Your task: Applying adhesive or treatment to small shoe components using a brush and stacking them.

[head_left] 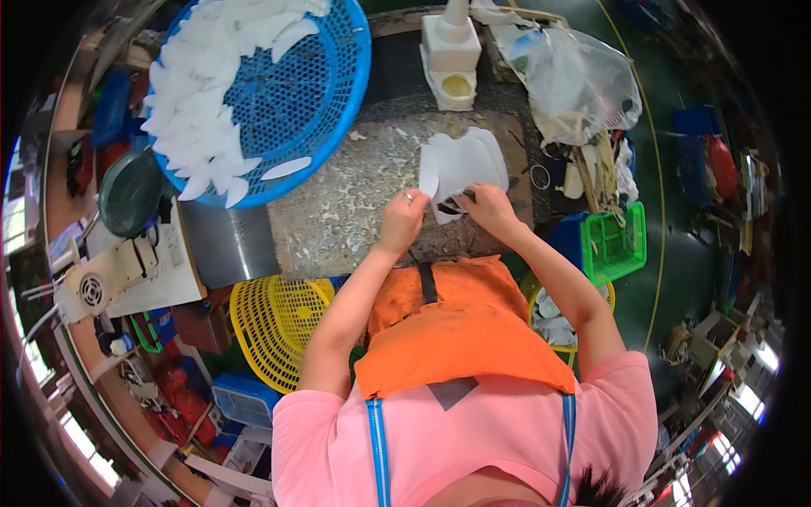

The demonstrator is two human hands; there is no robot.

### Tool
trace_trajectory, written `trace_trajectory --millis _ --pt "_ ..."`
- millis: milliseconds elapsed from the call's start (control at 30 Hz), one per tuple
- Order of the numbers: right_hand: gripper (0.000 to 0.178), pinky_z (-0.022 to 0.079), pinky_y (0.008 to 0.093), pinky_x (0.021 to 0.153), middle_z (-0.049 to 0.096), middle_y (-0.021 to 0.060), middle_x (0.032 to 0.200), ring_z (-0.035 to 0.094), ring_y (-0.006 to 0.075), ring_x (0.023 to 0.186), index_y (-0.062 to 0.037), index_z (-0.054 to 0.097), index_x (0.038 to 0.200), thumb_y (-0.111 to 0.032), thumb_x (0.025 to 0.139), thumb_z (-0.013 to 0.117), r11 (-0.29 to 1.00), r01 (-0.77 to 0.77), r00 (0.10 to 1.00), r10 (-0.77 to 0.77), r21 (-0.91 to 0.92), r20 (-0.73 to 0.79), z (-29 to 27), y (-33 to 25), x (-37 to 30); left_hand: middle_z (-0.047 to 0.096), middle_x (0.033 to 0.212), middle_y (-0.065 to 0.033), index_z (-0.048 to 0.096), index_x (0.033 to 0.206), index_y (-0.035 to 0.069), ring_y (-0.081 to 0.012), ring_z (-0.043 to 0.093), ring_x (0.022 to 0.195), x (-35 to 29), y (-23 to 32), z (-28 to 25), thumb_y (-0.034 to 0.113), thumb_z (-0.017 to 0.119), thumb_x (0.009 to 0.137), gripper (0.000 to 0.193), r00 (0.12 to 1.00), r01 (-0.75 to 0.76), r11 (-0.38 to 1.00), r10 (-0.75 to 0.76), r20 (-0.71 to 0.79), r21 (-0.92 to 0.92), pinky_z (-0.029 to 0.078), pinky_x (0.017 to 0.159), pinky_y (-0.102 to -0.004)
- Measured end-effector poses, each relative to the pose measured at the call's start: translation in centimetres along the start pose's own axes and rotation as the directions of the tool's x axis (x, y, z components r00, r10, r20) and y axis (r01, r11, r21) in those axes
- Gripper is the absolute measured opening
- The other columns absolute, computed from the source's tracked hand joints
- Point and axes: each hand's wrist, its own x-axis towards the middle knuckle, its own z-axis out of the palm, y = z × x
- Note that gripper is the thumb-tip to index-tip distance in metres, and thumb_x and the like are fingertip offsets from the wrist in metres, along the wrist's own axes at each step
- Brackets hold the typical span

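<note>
White foam sheets point(463, 165), probably light, flexible and best held by the edges, lay fanned on the worktable point(338, 211). Left hand point(404, 215) pinched their near edge; right hand point(488, 207) gripped a dark tool point(452, 205) against them.

This is a small factory workshop, a piecework station. The scarred, glue-flecked grey worktop point(338, 203) ahead of the hands is worn from repeated use. Beyond the left hand, a big round blue plastic mesh basket point(312, 93) carries rows of identical white cut pieces point(198, 110). A yellow plastic mesh basket point(270, 325) and a green plastic crate point(617, 245) sit close by, a pale machine with a round vent point(110, 275) stands far left, and the green painted floor point(667, 169) bears a yellow line.
</note>
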Motion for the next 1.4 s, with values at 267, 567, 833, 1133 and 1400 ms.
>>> trace_trajectory --millis 267,567,833,1133,1400 --pt "0.017 0.045 0.0434 0.074 0.059 0.0181 0.086 0.057 0.0362 0.087 -0.0013 0.062 0.084 -0.018 0.082 0.058 0.990 0.063 0.997 -0.059 -0.125 0.040 0.3 -0.9 6.3 0.061 0.096 -0.0147 0.061 0.094 0.002 -0.0320 0.057 0.092 7.4 -2.7 -13.9 0.003 0.061 0.076 0.018 0.881 0.176 0.943 -0.022 -0.473 0.283 0.046 0.081 -0.0410" --pt "0.013 0.049 0.0419 0.071 0.059 0.0127 0.088 0.060 0.0312 0.084 -0.0056 0.062 0.082 -0.011 0.081 0.051 0.894 0.396 0.872 -0.295 -0.209 0.390 0.1 0.5 -2.1 0.058 0.107 -0.0150 0.060 0.108 0.007 -0.0327 0.053 0.100 6.0 -2.9 -3.3 0.019 0.074 0.070 0.042 0.997 0.023 0.991 -0.032 0.067 0.131 0.043 0.085 -0.0423" --pt "0.015 0.048 0.0437 0.074 0.060 0.0132 0.090 0.060 0.0324 0.087 -0.0101 0.067 0.090 -0.012 0.078 0.058 0.959 0.076 0.911 -0.178 -0.273 -0.372 -4.9 3.2 16.6 0.054 0.110 -0.0131 0.057 0.105 0.005 -0.0325 0.053 0.102 7.4 -1.8 2.9 0.019 0.080 0.062 0.051 0.873 0.162 0.945 -0.272 0.406 0.284 0.044 0.084 -0.0421" --pt "0.020 0.048 0.0441 0.073 0.060 0.0159 0.092 0.061 0.0341 0.087 -0.0086 0.065 0.096 -0.009 0.078 0.055 0.905 0.177 0.938 -0.275 -0.386 -0.214 -5.1 4.2 16.1 0.053 0.111 -0.0155 0.053 0.107 0.003 -0.0331 0.053 0.102 7.7 -2.1 2.6 0.025 0.085 0.055 0.065 0.894 0.165 0.954 -0.252 0.371 0.249 0.045 0.083 -0.0407" --pt "0.026 0.052 0.0376 0.069 0.067 0.0130 0.072 0.066 0.0289 0.070 -0.0042 0.066 0.089 -0.027 0.081 0.058 0.974 -0.209 0.938 0.226 0.093 -0.261 -6.8 3.1 11.6 0.054 0.104 -0.0165 0.053 0.100 0.002 -0.0344 0.055 0.096 7.3 -1.5 2.6 0.019 0.084 0.054 0.058 0.929 0.178 0.956 -0.241 0.279 0.235 0.046 0.080 -0.0426"
